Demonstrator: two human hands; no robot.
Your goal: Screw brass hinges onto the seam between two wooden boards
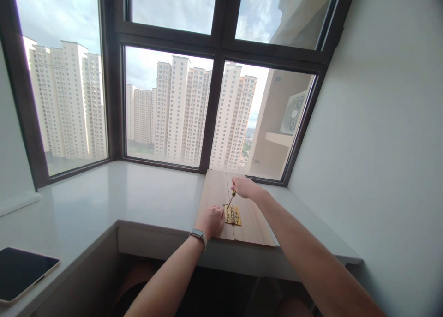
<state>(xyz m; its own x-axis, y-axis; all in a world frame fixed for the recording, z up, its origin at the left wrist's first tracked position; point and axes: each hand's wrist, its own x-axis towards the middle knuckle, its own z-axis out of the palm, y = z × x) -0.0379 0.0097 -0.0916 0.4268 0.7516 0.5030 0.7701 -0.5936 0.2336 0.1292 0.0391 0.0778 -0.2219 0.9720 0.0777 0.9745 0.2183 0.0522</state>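
A dark tablet (28, 272) is lying at the near left, on the white ledge (155, 192) that is running under the big window (221, 54). Further right, the left hand (210, 220) is wearing a band (198, 234) and resting on a pale board (214, 188). Its fingers are curling in, but I am not seeing if they are pinching anything. Just to its right, a gold hinge (234, 216) is lying flat over the line between this board and a second board (256, 229). Its middle bar is running near to far, like that line. The left hand is sitting nearer to the hinge than the other hand is. A screwdriver (233, 194) is leaning over the hinge, its tip pointing down at the far left part and its handle slanting up to the far right. The right hand (243, 188) is wrapping its fingers round that handle.
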